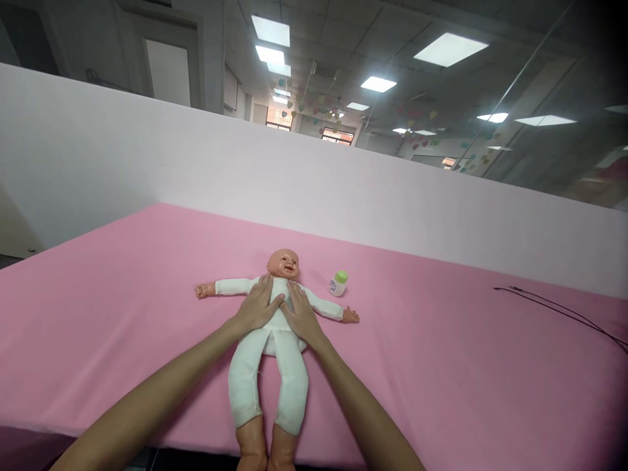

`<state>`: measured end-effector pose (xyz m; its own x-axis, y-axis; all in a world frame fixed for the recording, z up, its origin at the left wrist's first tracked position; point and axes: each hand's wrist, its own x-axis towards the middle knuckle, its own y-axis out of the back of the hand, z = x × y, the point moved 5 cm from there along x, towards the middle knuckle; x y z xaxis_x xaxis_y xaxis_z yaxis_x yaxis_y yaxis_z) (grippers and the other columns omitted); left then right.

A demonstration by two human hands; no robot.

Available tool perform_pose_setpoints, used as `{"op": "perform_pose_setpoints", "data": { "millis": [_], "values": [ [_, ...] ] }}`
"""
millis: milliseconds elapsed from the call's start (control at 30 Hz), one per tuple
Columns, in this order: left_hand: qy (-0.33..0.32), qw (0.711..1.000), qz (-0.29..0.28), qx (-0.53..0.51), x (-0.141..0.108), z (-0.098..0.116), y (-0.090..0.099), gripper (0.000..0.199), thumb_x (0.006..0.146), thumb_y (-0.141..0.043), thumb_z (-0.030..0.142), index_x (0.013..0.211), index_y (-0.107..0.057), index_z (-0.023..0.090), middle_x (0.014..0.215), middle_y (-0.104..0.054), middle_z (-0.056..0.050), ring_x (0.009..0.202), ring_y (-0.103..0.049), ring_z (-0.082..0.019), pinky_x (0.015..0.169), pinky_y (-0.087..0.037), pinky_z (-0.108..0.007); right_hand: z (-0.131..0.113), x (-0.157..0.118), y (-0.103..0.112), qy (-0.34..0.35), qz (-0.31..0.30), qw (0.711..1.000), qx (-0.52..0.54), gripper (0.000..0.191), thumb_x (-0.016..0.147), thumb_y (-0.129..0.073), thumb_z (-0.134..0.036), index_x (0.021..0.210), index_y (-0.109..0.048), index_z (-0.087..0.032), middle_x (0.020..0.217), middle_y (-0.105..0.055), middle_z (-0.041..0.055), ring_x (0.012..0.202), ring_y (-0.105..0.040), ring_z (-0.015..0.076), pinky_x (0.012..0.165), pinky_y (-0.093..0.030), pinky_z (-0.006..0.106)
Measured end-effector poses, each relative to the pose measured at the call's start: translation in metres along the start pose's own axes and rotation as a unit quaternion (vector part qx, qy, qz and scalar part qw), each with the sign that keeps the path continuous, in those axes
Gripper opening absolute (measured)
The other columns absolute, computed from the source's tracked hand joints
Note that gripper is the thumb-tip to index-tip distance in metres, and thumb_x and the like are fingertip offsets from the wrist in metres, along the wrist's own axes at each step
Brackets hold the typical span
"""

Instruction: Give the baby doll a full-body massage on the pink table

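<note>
A baby doll (282,327) in white cloth lies on its back, arms spread wide and head toward the wall. My left hand (258,304) rests flat on the left side of its chest, fingers stretched toward the doll's shoulder. On the right side of the chest lies my right hand (300,314), also flat with fingers extended. The two thumbs meet or nearly meet at the middle of the torso. To the right of the doll's head stands a small bottle (338,284) with a green cap, touched by neither hand.
A pink cloth (441,366) covers the table under the doll. Thin black cables (559,307) lie at the right. Behind the table runs a low white wall (314,190), with glass above it. The doll's feet reach the table's front edge.
</note>
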<state>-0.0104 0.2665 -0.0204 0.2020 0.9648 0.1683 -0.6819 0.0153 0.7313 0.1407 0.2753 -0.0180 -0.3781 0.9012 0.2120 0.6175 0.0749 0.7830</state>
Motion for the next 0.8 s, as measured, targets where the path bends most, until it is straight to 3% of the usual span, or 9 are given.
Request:
{"op": "perform_pose_setpoints", "data": {
  "millis": [133, 267, 367, 467, 567, 633, 700, 800],
  "values": [
    [0.031, 0.999, -0.009, -0.039, -0.004, -0.026, 0.002, 0.097, 0.098, -0.025, 0.075, 0.165, -0.007, 0.008, 0.170, 0.000, -0.017, 0.158, 0.000, -0.029, 0.129, -0.007, -0.048, 0.021, -0.010, 0.006, -0.068, 0.015, 0.997, 0.029, 0.090, 0.099, -0.031, -0.072, 0.163, -0.020, -0.009, 0.170, -0.019, 0.0143, 0.158, -0.015, 0.0269, 0.129, -0.012, 0.047],
    [0.046, 0.994, -0.077, -0.058, -0.035, -0.034, 0.005, 0.098, 0.098, -0.020, 0.076, 0.165, -0.001, 0.007, 0.169, 0.009, -0.014, 0.157, 0.008, -0.028, 0.129, -0.004, -0.048, 0.019, -0.037, 0.009, -0.082, -0.043, 0.994, 0.048, 0.092, 0.099, -0.028, -0.073, 0.165, -0.009, -0.011, 0.172, -0.003, 0.0102, 0.160, -0.002, 0.0235, 0.130, -0.006, 0.044],
    [0.038, 0.991, -0.115, -0.057, -0.061, -0.025, 0.010, 0.092, 0.099, -0.020, 0.074, 0.166, -0.001, 0.014, 0.169, 0.010, -0.011, 0.156, 0.009, -0.029, 0.128, -0.007, -0.051, 0.008, -0.057, 0.010, -0.098, -0.087, 0.990, 0.052, 0.096, 0.097, -0.034, -0.075, 0.165, -0.002, -0.015, 0.172, 0.006, 0.0061, 0.159, 0.004, 0.0222, 0.130, -0.005, 0.044],
    [-0.028, 0.991, -0.130, -0.031, -0.075, 0.002, 0.011, 0.087, 0.101, -0.021, 0.071, 0.166, -0.003, 0.016, 0.169, 0.013, -0.007, 0.156, 0.013, -0.027, 0.129, -0.007, -0.050, -0.006, -0.063, 0.009, -0.072, -0.113, 0.991, 0.020, 0.096, 0.097, -0.038, -0.071, 0.165, -0.002, -0.013, 0.171, 0.007, 0.0075, 0.159, 0.006, 0.0234, 0.130, -0.006, 0.045],
    [-0.086, 0.988, -0.130, 0.005, -0.069, 0.032, 0.004, 0.085, 0.102, -0.022, 0.069, 0.166, -0.006, 0.015, 0.170, 0.008, -0.006, 0.157, 0.011, -0.026, 0.129, -0.003, -0.049, -0.019, -0.051, 0.005, 0.000, -0.131, 0.991, 0.000, 0.086, 0.101, -0.040, -0.060, 0.165, -0.007, -0.013, 0.172, 0.003, 0.0086, 0.159, 0.003, 0.0249, 0.130, -0.006, 0.047],
    [-0.087, 0.990, -0.106, 0.016, -0.055, 0.043, -0.002, 0.087, 0.102, -0.022, 0.068, 0.166, -0.008, 0.011, 0.171, 0.002, -0.010, 0.158, 0.006, -0.025, 0.129, -0.003, -0.046, -0.024, -0.037, 0.003, 0.046, -0.116, 0.992, 0.000, 0.079, 0.102, -0.042, -0.050, 0.165, -0.010, -0.015, 0.172, -0.004, 0.0086, 0.159, -0.003, 0.0257, 0.130, -0.009, 0.048],
    [-0.067, 0.995, -0.073, 0.016, -0.038, 0.044, -0.006, 0.087, 0.102, -0.023, 0.067, 0.165, -0.011, 0.008, 0.171, -0.004, -0.012, 0.159, 0.001, -0.025, 0.129, -0.005, -0.044, -0.023, -0.021, 0.000, 0.065, -0.088, 0.994, -0.005, 0.074, 0.101, -0.042, -0.041, 0.165, -0.016, -0.014, 0.172, -0.013, 0.0102, 0.159, -0.011, 0.0257, 0.130, -0.011, 0.047],
    [-0.043, 0.998, -0.027, 0.023, -0.014, 0.032, -0.008, 0.081, 0.103, -0.023, 0.063, 0.164, -0.019, 0.010, 0.171, -0.011, -0.013, 0.159, -0.005, -0.025, 0.129, -0.007, -0.047, -0.010, -0.003, -0.003, 0.027, -0.029, 0.999, -0.015, 0.073, 0.098, -0.042, -0.040, 0.162, -0.025, -0.009, 0.170, -0.022, 0.0138, 0.158, -0.017, 0.0260, 0.130, -0.013, 0.046]
  ]
}}
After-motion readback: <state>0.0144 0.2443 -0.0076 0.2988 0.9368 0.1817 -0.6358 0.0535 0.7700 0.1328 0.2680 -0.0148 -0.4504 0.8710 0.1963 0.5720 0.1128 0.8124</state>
